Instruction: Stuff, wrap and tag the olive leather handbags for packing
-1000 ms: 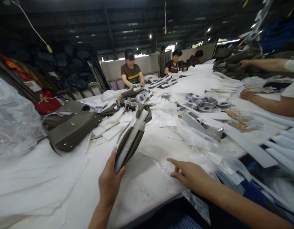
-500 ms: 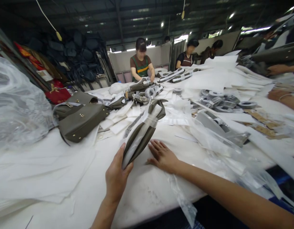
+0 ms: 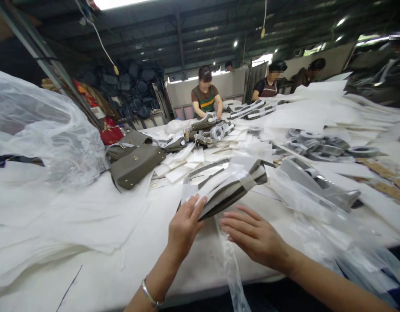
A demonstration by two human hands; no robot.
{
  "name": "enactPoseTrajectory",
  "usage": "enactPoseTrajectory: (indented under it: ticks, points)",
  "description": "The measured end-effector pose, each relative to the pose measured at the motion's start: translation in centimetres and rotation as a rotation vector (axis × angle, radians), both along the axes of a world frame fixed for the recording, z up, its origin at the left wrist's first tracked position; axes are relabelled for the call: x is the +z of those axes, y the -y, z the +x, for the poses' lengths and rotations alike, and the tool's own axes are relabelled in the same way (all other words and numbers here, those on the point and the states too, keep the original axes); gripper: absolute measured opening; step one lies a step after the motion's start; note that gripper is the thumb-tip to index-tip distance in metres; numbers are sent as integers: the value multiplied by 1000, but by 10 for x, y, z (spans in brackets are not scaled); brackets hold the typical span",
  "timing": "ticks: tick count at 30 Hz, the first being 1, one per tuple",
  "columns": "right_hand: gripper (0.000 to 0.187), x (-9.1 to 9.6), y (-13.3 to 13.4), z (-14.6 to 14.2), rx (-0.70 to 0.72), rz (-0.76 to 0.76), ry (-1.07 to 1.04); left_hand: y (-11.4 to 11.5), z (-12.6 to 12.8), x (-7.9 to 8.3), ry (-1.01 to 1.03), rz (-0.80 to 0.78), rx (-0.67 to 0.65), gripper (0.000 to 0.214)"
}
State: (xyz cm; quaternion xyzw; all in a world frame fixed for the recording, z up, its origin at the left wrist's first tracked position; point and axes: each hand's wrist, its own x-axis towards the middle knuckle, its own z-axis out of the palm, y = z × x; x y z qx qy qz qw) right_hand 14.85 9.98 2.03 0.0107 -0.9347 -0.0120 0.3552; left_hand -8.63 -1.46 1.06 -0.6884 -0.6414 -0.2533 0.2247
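My left hand (image 3: 184, 224) grips the near end of an olive-grey bag part wrapped in white paper and clear film (image 3: 223, 187), which now lies tilted low over the white table sheet (image 3: 128, 242). My right hand (image 3: 255, 236) hovers flat with fingers stretched out just below and right of that piece, over a strip of clear plastic film (image 3: 230, 264). A silver bangle sits on my left wrist.
Olive handbags (image 3: 134, 164) lie left of centre beside a big clear plastic bag (image 3: 40, 125). A grey tape dispenser (image 3: 317, 182), tape rolls (image 3: 317, 145) and stacked white sheets fill the right. Other people work at the far end of the table (image 3: 204, 97).
The wrapped bag piece has been tipped from standing on edge to lying flatter, pointing right. My right hand has moved from the table surface to just under the piece. The view has shifted left.
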Motion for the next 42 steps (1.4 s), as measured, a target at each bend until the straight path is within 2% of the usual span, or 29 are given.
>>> enactPoseTrajectory:
  ticks: [2, 4, 7, 9, 11, 13, 16, 17, 19, 21, 24, 27, 30, 33, 36, 42]
  points:
    - [53, 12, -1, 10, -67, 77, -5, 4, 12, -4, -84, 20, -34, 66]
    - [60, 13, -8, 13, -173, 62, 58, 7, 22, -12, -147, 33, -82, 57]
    - [61, -7, -22, 12, -217, -37, 182, 9, 29, -30, -209, 52, -167, 49]
    - [58, -23, -26, 13, -208, -83, 204, 10, 29, -41, -214, 29, -198, 49]
    - [55, -32, -25, 15, -217, -120, 184, 10, 28, -46, -184, -36, -195, 50]
    - [52, -27, -25, 17, -214, -184, 183, 12, 28, -45, -146, -107, -186, 51]
    - [35, 1, -34, 10, -190, -387, 265, 16, 31, -34, -85, -222, -189, 60]
    - [33, 12, -41, 3, -198, -477, 299, 17, 32, -30, -54, -265, -195, 64]
    - [43, 28, -60, -20, -273, -635, 363, 17, 34, -25, 14, -321, -201, 72]
    - [41, 34, -83, -52, -404, -691, 429, 16, 36, -27, 53, -298, -187, 69]
    - [33, 22, -114, -104, -510, -719, 548, 13, 37, -37, 29, -207, -160, 55]
    - [35, 4, -133, -142, -560, -802, 652, 8, 37, -45, 0, -145, -167, 48]
    - [31, -8, -141, -159, -553, -930, 688, 3, 39, -46, -8, -114, -221, 44]
    - [27, -13, -143, -158, -499, -1096, 636, 0, 42, -45, 7, -113, -254, 43]
    - [26, -12, -141, -150, -387, -1265, 504, -1, 46, -48, 36, -77, -226, 40]
    - [38, -8, -132, -137, -128, -1529, 242, -1, 49, -53, 69, -68, -203, 41]
